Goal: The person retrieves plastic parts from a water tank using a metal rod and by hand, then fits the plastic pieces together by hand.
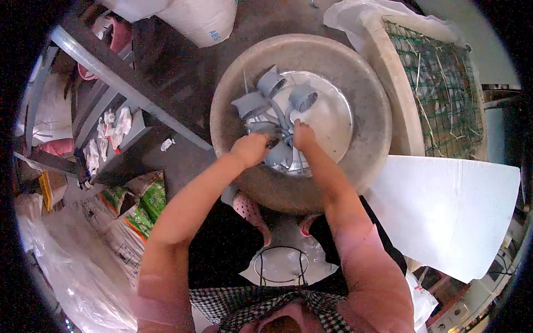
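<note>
Inside a large round tub [363, 127], several grey cup-shaped parts [303, 96] are joined by curved grey stems in a cluster. My left hand [251, 149] is closed on one of the grey parts at the cluster's lower left; its fingertips are partly hidden. Just right of the stems' meeting point, my right hand [302, 136] is closed around a thin stem of the cluster. The tub's pale inner bottom shows to the right of the parts.
A metal frame [133, 89] stands at the left, near green-printed sacks [150, 205]. At the right are a crate with green mesh [408, 94] and a white board [444, 211]. A white sack [205, 22] lies beyond the tub.
</note>
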`<state>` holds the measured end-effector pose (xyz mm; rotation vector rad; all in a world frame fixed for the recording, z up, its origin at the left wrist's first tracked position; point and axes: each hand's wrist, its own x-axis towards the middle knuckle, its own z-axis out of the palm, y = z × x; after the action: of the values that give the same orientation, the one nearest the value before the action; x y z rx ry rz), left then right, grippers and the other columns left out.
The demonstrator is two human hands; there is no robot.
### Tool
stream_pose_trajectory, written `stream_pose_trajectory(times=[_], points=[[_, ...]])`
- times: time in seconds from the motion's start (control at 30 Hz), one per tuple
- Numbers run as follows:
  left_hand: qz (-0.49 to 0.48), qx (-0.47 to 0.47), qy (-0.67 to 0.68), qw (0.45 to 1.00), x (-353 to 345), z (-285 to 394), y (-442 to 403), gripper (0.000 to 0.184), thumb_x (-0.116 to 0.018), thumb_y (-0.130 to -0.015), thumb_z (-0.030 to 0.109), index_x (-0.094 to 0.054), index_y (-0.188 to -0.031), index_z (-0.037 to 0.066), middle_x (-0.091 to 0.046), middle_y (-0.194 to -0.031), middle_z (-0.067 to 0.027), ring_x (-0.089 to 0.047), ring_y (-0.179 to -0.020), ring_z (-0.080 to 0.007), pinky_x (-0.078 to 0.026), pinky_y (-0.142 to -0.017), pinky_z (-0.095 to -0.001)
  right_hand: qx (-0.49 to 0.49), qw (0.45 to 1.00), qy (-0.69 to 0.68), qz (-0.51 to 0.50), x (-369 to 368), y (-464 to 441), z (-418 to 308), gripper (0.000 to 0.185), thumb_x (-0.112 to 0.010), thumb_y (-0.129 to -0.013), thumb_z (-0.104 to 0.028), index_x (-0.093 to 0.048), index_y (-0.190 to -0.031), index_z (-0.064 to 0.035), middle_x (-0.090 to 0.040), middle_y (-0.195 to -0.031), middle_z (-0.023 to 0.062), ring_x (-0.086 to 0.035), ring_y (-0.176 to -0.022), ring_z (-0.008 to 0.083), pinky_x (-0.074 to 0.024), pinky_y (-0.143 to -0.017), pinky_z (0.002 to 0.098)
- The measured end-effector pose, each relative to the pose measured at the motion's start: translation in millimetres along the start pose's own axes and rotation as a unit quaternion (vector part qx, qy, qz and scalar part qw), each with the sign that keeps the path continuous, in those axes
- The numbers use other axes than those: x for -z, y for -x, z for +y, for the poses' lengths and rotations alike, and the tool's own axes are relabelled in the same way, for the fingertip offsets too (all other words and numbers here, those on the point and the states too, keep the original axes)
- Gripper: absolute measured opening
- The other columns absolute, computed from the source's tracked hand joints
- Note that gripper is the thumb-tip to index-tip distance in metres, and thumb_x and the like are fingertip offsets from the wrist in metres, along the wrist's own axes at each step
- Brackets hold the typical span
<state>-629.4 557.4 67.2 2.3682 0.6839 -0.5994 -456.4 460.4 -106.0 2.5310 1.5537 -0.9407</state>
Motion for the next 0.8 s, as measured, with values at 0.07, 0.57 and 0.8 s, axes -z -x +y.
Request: stream_pose_trajectory(times=[0.07,0.57,0.8], points=[[0.012,0.011,0.008,1.000,2,0,4,0.023,-0.059,-0.079,0.018,-0.058,-0.094,0.001,-0.062,-0.091,-0.0198,-0.059,-0.087,-0.0365,-0.048,-0.076,-0.0440,-0.043,0.994,-0.002,-0.100,13,11,-3,0.044,-0.065,-0.069,-0.017,-0.052,-0.108,-0.0016,-0.049,-0.111,0.0188,-0.050,-0.104,0.0364,-0.0463,-0.082,0.0474],[0.021,0.115,0.709,0.695,53,143,105,0.084,-0.045,-0.070,0.075,-0.044,-0.114,0.003,-0.052,-0.078,-0.0090,-0.058,-0.068,-0.0207,-0.050,-0.065,-0.0345,0.053,0.934,-0.278,0.220,199,176,-89,0.051,-0.059,-0.082,-0.037,-0.053,-0.101,0.0103,-0.060,-0.088,0.0184,-0.058,-0.086,0.0214,-0.0453,-0.071,0.0337],[0.158,0.032,0.716,0.679,67,141,140,0.050,-0.043,-0.085,0.058,-0.050,-0.094,0.009,-0.055,-0.081,-0.0050,-0.058,-0.077,-0.0191,-0.045,-0.068,-0.0296,0.207,0.851,-0.418,0.241,255,266,-122,0.039,-0.049,-0.089,-0.034,-0.053,-0.103,0.0018,-0.062,-0.085,0.0210,-0.060,-0.081,0.0357,-0.0455,-0.073,0.0401]])
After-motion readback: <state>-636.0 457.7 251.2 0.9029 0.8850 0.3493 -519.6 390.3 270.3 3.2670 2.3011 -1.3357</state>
